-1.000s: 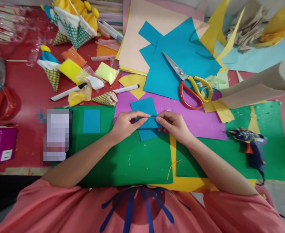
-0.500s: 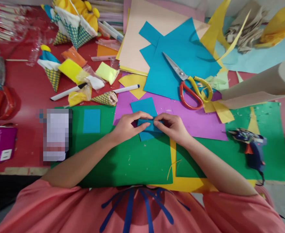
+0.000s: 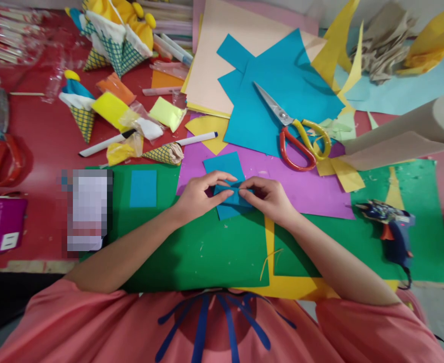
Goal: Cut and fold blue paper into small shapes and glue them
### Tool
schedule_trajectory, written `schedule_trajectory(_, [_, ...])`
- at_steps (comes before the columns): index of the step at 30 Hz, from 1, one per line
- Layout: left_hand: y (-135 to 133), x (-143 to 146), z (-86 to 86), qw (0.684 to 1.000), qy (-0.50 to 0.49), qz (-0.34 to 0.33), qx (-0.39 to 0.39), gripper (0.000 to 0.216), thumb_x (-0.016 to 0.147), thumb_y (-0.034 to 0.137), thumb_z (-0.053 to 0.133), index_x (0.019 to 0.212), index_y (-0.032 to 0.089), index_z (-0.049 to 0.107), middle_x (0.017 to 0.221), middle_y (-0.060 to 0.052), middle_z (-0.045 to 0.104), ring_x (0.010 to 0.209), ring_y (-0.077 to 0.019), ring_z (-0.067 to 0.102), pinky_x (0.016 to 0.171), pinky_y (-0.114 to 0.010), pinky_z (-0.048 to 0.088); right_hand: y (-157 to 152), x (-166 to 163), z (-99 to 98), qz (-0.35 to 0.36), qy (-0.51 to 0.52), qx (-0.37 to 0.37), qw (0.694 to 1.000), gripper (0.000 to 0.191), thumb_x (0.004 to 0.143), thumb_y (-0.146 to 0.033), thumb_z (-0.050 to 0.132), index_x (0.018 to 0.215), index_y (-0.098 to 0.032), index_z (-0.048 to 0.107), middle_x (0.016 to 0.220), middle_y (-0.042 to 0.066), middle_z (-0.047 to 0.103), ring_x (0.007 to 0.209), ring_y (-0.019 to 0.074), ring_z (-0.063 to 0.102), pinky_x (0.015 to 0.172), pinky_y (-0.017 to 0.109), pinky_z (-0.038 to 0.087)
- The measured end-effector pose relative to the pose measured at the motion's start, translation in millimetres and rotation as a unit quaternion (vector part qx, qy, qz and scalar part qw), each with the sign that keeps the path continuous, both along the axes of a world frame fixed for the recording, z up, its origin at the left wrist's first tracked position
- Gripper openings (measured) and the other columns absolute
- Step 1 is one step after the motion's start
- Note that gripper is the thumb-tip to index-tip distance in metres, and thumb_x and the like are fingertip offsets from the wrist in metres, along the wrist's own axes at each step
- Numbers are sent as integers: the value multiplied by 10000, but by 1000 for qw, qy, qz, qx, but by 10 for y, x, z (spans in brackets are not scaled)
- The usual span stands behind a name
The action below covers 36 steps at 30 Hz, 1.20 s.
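On green sheet [image 3: 207, 252] far edge: small blue paper [image 3: 227, 199], pinched by left hand [image 3: 197, 195] and right hand [image 3: 269, 199], fingertips nearly meeting. Bare green nearer. Scissors [image 3: 295, 131] well beyond, glue gun [image 3: 392, 227] right.

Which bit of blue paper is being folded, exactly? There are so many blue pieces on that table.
Start at the big green sheet nearest the person. At its top edge, where it meets the purple sheet, the left hand and right hand pinch the small blue piece between them. Unlike the flat blue rectangle to the left, it is creased and held.
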<state>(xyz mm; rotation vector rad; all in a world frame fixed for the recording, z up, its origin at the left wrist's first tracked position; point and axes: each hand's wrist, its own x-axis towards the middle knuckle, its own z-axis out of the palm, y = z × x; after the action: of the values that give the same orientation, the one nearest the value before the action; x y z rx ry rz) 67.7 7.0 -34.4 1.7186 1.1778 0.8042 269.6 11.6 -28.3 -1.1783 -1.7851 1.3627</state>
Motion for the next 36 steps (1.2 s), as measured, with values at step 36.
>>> schedule_trajectory(36, [-15,20,70,998,-37,27,-31,277,840,322,619,1084,195,588,1023,-37,678,849,-110,661,724,-185,522,-2,3,12,26,16,-15,999,162,854,-272,565,752,-147,582,619,-25,515,527,66,392,498,210,320])
